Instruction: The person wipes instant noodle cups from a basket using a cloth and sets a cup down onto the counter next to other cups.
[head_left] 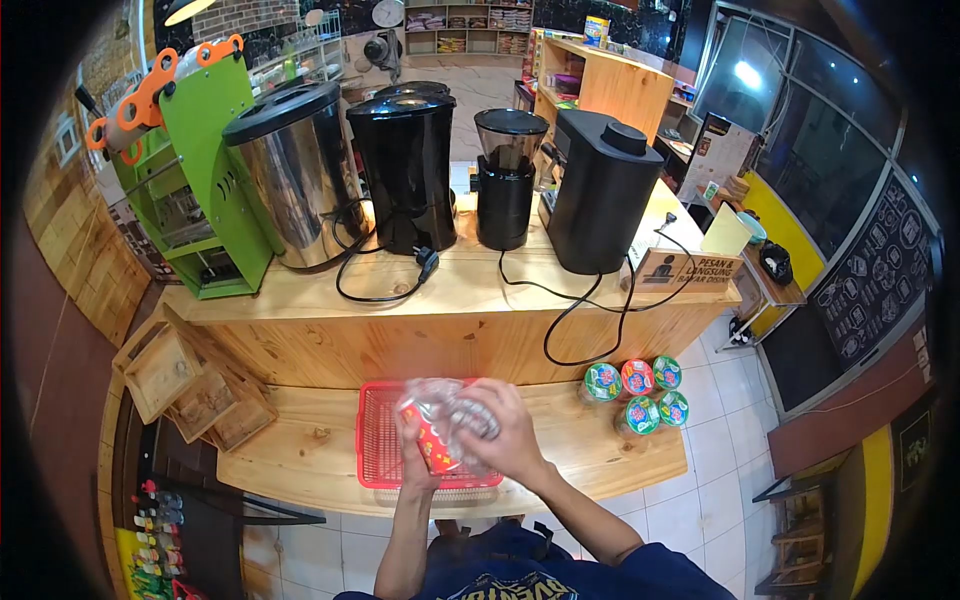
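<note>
Seen through a single head-worn wide-angle lens, facing forward and steeply downward. Rimmed with dark curved corners, bending straight edges outward. Looking past the wearer's navy shirt [570,578] at the bottom edge, at close range to the left hand [414,458] and right hand [508,430], both below centre. Angled from above onto the lower wooden counter [560,460], then across the raised wooden counter [450,350] ahead, reaching to distant shelves [468,32] at the top.
</note>
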`<control>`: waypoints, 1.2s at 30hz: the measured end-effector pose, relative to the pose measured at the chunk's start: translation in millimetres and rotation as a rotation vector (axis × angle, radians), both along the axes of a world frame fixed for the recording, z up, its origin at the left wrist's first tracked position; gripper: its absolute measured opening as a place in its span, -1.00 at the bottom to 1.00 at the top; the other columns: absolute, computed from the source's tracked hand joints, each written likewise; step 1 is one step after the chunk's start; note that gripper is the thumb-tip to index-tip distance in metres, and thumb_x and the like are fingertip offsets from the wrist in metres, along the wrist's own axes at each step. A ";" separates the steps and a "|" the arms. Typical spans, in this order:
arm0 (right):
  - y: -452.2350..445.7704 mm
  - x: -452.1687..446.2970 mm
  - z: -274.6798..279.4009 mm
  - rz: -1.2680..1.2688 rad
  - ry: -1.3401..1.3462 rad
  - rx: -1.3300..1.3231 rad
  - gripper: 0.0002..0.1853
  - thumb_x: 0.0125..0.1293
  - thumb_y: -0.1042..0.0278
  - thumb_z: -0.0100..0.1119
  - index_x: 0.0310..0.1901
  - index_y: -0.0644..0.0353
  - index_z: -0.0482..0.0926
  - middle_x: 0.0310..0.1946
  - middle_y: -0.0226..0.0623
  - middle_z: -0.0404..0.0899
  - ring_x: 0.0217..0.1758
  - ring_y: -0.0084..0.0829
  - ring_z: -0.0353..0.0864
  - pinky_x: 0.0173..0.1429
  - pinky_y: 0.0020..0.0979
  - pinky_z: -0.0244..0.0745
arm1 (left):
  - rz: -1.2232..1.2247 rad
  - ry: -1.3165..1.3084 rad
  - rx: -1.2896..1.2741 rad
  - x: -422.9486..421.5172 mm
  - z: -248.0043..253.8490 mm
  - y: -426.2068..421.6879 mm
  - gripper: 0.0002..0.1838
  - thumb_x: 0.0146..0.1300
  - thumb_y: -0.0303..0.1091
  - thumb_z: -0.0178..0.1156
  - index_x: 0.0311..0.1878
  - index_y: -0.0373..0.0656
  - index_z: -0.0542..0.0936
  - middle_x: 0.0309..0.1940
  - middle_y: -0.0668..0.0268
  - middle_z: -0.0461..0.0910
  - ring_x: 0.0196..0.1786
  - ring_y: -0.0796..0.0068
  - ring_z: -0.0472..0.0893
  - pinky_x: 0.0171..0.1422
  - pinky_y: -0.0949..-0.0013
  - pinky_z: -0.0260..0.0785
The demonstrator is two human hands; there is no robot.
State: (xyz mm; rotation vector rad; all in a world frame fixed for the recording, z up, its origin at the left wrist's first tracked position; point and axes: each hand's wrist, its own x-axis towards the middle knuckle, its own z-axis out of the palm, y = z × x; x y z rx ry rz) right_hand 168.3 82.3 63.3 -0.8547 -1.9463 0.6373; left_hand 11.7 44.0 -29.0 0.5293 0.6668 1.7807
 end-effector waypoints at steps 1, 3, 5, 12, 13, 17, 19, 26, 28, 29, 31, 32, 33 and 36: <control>5.3 1.9 -12.6 -0.039 0.050 -0.055 -0.43 -0.03 0.22 0.55 0.09 0.08 0.67 0.17 -0.12 0.56 0.22 -0.04 0.54 0.29 -0.02 0.46 | 0.026 -0.022 -0.027 1.1 4.7 -0.9 -0.36 0.50 0.18 0.04 0.40 -0.10 0.40 0.25 0.18 0.56 0.26 0.33 0.61 0.32 0.16 0.55; 3.1 2.2 -20.2 -0.075 0.117 -0.054 -0.42 -0.03 0.21 0.55 0.11 0.08 0.66 0.19 -0.12 0.54 0.23 -0.01 0.52 0.29 0.02 0.44 | 0.072 -0.068 -0.076 5.8 16.3 1.4 -0.26 0.49 0.32 -0.03 0.42 -0.11 0.40 0.25 0.22 0.59 0.27 0.30 0.62 0.34 0.16 0.53; -9.8 -4.0 -14.6 -0.072 0.153 0.049 -0.43 -0.01 0.22 0.54 0.11 0.09 0.66 0.19 -0.12 0.54 0.22 0.02 0.51 0.28 0.03 0.43 | 0.019 -0.102 -0.069 4.7 4.9 4.5 -0.21 0.48 0.39 -0.09 0.45 -0.09 0.39 0.30 0.20 0.57 0.32 0.27 0.59 0.40 0.10 0.47; -4.8 -1.2 4.3 -0.085 0.112 0.408 -0.38 -0.05 0.09 0.57 0.11 0.03 0.67 0.17 -0.08 0.54 0.18 0.04 0.51 0.24 0.02 0.44 | -0.083 -0.160 -0.054 22.9 3.1 -1.4 -0.09 0.40 0.43 0.03 0.57 -0.05 0.26 0.46 0.21 0.42 0.46 0.19 0.48 0.54 0.02 0.37; 2.6 1.3 8.2 -0.095 0.155 0.389 -0.38 -0.06 0.10 0.57 0.11 0.03 0.66 0.17 -0.09 0.54 0.18 0.05 0.51 0.24 0.03 0.44 | -0.090 -0.131 -0.047 24.4 5.3 -4.8 -0.08 0.37 0.41 0.09 0.57 -0.06 0.25 0.47 0.22 0.42 0.46 0.20 0.47 0.54 0.02 0.37; 23.7 11.4 24.4 -0.081 0.175 0.251 -0.45 -0.05 0.30 0.50 0.07 0.11 0.66 0.13 -0.07 0.55 0.16 -0.02 0.53 0.24 -0.08 0.46 | -0.256 -0.174 -0.004 21.3 10.4 -11.8 -0.05 0.24 0.12 0.42 0.57 -0.10 0.24 0.46 0.23 0.42 0.47 0.22 0.46 0.51 0.00 0.40; 29.0 17.8 27.4 0.021 0.142 0.224 -0.46 -0.04 0.35 0.49 0.09 0.11 0.67 0.13 -0.08 0.56 0.16 -0.05 0.54 0.25 -0.11 0.47 | -0.369 -0.188 -0.027 6.0 -11.1 -18.5 -0.11 0.25 -0.05 0.47 0.54 -0.13 0.26 0.43 0.18 0.43 0.44 0.20 0.48 0.48 -0.04 0.45; 44.1 32.0 31.7 0.255 0.053 0.071 -0.44 -0.04 0.36 0.47 0.11 0.09 0.69 0.18 -0.12 0.57 0.25 -0.07 0.53 0.37 -0.12 0.42 | -0.598 -0.272 0.033 -12.9 5.8 -23.5 -0.01 0.30 0.14 0.41 0.60 -0.12 0.16 0.54 0.14 0.31 0.57 0.07 0.35 0.57 -0.17 0.33; 47.7 33.2 33.1 0.359 0.096 0.001 -0.43 -0.01 0.39 0.46 0.15 0.07 0.69 0.20 -0.17 0.57 0.30 -0.10 0.50 0.43 -0.12 0.38 | -0.665 -0.500 -0.012 -7.2 36.9 -20.8 -0.06 0.38 0.20 0.30 0.62 -0.11 0.15 0.56 0.11 0.27 0.58 0.07 0.32 0.59 -0.16 0.30; 48.3 32.5 32.8 0.412 0.110 -0.032 -0.44 -0.01 0.40 0.45 0.14 0.07 0.69 0.20 -0.18 0.57 0.31 -0.11 0.50 0.43 -0.12 0.37 | -0.696 -0.617 -0.036 -2.7 46.1 -21.5 -0.08 0.41 0.23 0.24 0.62 -0.10 0.15 0.58 0.10 0.26 0.59 0.07 0.31 0.60 -0.16 0.29; 50.0 30.3 32.9 0.517 0.137 -0.098 -0.45 0.00 0.41 0.45 0.14 0.08 0.69 0.20 -0.20 0.57 0.33 -0.14 0.49 0.45 -0.14 0.36 | -0.611 -0.440 -0.110 0.4 6.8 -21.0 -0.21 0.53 0.14 0.12 0.62 -0.10 0.17 0.59 0.08 0.23 0.60 0.03 0.29 0.61 -0.23 0.23; 49.0 29.0 34.9 0.527 0.093 -0.102 -0.44 -0.01 0.43 0.44 0.14 0.08 0.69 0.20 -0.23 0.57 0.34 -0.17 0.49 0.46 -0.15 0.34 | -0.615 -0.336 -0.187 -2.4 -18.4 -23.8 -0.23 0.53 0.11 0.13 0.62 -0.09 0.18 0.60 0.08 0.22 0.60 0.02 0.28 0.61 -0.26 0.22; 49.3 27.7 33.0 0.549 0.095 -0.125 -0.44 -0.01 0.42 0.44 0.14 0.08 0.69 0.20 -0.23 0.57 0.34 -0.18 0.49 0.46 -0.16 0.33 | -0.617 -0.230 -0.264 -1.3 -21.7 -24.8 -0.25 0.54 0.08 0.14 0.61 -0.09 0.18 0.60 0.08 0.21 0.60 0.01 0.28 0.62 -0.29 0.20; 52.9 25.4 29.2 0.584 0.079 -0.163 -0.45 0.00 0.41 0.44 0.14 0.08 0.69 0.19 -0.24 0.58 0.33 -0.19 0.49 0.47 -0.16 0.33 | -0.763 -0.362 -0.079 6.8 7.7 -29.0 -0.16 0.43 0.09 0.27 0.60 -0.12 0.18 0.52 0.04 0.34 0.48 -0.11 0.44 0.47 -0.32 0.39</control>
